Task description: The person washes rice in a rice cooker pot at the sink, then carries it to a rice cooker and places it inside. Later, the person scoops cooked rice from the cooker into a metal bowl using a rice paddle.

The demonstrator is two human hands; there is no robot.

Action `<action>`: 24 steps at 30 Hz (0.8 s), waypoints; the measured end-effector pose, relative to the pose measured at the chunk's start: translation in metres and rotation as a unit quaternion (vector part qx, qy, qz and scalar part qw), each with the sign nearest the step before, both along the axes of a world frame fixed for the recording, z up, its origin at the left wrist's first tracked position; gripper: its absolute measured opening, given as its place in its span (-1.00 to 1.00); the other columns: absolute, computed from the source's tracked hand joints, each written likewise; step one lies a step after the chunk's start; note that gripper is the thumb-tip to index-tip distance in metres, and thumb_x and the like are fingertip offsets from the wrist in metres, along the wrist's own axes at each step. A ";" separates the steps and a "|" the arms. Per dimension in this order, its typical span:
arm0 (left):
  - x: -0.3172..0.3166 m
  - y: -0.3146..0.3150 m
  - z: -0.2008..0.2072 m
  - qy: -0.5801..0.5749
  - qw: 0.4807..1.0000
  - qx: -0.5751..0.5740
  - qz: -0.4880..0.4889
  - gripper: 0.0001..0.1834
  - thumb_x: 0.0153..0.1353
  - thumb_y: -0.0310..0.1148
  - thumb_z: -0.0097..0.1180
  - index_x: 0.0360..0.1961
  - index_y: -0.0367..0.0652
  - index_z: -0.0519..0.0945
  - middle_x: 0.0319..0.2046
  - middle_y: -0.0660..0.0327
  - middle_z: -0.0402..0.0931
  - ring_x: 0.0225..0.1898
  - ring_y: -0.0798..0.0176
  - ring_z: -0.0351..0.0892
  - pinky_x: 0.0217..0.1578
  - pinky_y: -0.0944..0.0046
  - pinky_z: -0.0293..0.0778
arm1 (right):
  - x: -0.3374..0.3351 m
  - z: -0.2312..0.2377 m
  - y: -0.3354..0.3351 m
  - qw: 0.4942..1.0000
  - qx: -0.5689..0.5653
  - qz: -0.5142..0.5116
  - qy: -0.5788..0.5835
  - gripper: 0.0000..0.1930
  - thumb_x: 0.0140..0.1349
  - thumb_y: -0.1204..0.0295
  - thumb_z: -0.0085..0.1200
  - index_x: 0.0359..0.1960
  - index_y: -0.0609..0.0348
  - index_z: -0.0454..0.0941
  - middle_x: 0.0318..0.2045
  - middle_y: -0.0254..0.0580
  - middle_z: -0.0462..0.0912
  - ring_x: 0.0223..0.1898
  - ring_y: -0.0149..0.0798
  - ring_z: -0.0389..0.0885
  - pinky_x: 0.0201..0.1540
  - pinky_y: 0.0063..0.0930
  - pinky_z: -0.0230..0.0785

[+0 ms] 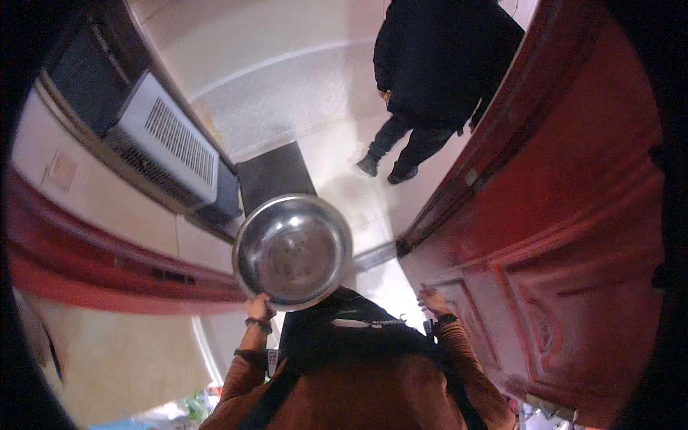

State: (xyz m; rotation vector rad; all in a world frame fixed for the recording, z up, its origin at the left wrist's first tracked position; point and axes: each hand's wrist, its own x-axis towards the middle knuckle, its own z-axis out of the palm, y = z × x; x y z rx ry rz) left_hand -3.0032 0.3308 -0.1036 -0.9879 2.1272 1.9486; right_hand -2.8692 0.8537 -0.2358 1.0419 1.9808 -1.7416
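The left hand (pixel 259 308) is clamped on the near rim of the round, silver, metal basin (pixel 294 249), held ahead of the torso; this one-handed rim grip presumably frees the right hand (pixel 433 301); its fingers are apart, near the red, carved, panelled door (pixel 523 279); a black-clothed person (pixel 448 68) stands beyond.

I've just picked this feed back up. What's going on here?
The person's left hand has its grip on the near rim of a round, shiny silver metal basin, held out in front of the body. The right hand holds nothing visible; it is near a red panelled door, but touching or not is unclear. Further ahead, another person in dark clothes stands on the pale floor.
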 end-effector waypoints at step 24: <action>-0.661 0.361 -0.011 -0.035 0.941 0.074 -0.327 -0.55 -0.05 -0.45 0.09 -0.07 -0.32 0.37 -0.50 0.03 0.48 -0.75 0.09 0.45 -0.81 0.18 0.40 | -0.245 0.026 -0.013 0.918 -0.122 -0.354 -0.131 -0.82 0.17 0.32 0.03 -0.40 0.16 0.58 -0.42 -0.23 0.63 -0.45 -0.29 0.57 -0.39 -0.41 0.42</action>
